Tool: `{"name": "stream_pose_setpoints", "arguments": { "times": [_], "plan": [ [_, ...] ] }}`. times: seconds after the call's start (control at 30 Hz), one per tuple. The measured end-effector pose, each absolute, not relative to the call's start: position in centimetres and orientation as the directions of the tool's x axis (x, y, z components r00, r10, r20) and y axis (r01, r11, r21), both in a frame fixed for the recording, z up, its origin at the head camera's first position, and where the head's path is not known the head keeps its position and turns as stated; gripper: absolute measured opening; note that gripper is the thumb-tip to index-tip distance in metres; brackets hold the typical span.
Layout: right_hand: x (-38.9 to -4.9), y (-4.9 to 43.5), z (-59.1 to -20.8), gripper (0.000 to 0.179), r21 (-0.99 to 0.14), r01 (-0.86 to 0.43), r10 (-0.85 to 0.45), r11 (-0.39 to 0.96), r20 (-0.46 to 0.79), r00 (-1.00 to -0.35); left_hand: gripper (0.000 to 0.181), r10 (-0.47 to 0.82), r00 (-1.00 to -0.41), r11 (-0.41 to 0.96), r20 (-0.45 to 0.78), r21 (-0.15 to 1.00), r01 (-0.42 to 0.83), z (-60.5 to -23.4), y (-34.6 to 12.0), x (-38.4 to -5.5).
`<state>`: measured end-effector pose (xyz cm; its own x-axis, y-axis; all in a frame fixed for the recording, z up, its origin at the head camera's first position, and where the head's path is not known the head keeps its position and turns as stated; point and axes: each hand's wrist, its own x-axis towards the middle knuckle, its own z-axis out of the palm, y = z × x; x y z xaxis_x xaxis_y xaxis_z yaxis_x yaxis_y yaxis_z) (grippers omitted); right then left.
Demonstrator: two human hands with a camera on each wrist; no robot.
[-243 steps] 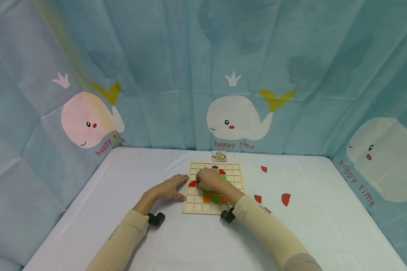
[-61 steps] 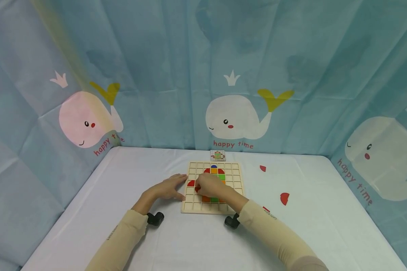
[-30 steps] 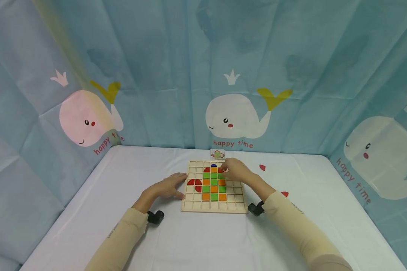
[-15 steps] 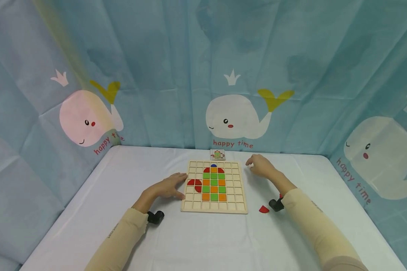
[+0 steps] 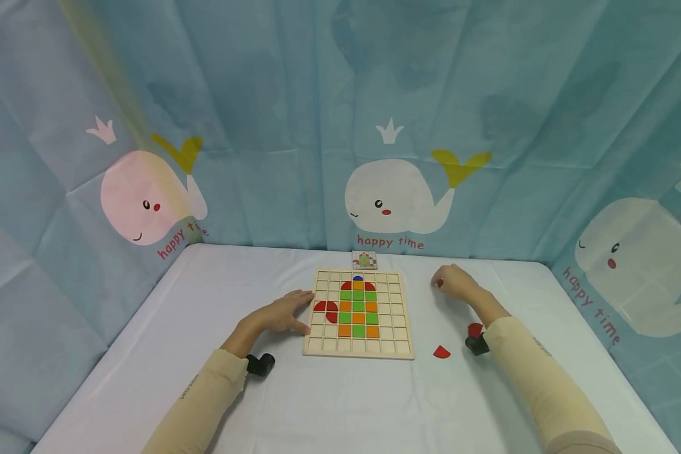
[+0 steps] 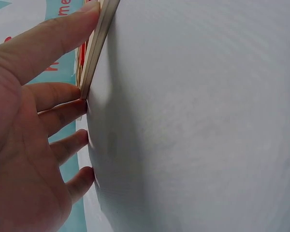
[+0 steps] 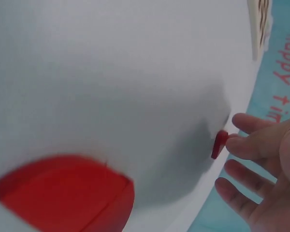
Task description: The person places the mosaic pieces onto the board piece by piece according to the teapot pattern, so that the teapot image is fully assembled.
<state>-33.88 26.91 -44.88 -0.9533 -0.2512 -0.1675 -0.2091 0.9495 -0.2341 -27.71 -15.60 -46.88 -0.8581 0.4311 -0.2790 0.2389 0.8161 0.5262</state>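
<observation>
My left hand [image 5: 282,313] lies spread at the left edge of the wooden grid board [image 5: 312,347]; its thumb and fingertips touch the board's side in the left wrist view. Green tiles [image 5: 359,296], orange tiles [image 5: 345,330], red quarter-circle tiles [image 5: 320,306] and a blue half-round tile [image 5: 358,278] fill part of the grid. My right hand [image 5: 456,282], right of the board, pinches a loose red quarter-circle tile [image 7: 220,143] low over the table. The thumb tip is right at the tile in the right wrist view, with the fingers loosely bent around it.
A small picture card [image 5: 364,260] lies behind the board. One loose red tile [image 5: 441,352] is right of the board's front corner, and more red [image 5: 475,329] shows beside the right wrist camera [image 5: 477,344]. A whale-print curtain [image 5: 261,126] closes the back.
Over the last eight seconds two red tiles came to lie on the board's left part. My right hand has left the board and moved right to the loose red tile. The left hand stayed put.
</observation>
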Motion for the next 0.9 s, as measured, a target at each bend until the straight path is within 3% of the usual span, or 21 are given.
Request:
{"name": "stream_pose_setpoints", "arguments": {
  "times": [0.33, 0.9],
  "plan": [
    [-33.8, 28.5, -45.0, 0.028, -0.256, -0.124, -0.181, 0.959, -0.214, -0.960, 0.089, 0.431, -0.856, 0.821, -0.285, 0.519, 0.240, -46.8, -15.7, -27.7],
    [-33.2, 28.6, -45.3, 0.027, -0.302, -0.127, -0.192, 0.945, -0.198, -0.961, 0.089, 0.430, -0.856, 0.819, -0.288, 0.522, 0.236, -46.9, -15.6, -27.6]
  ]
}}
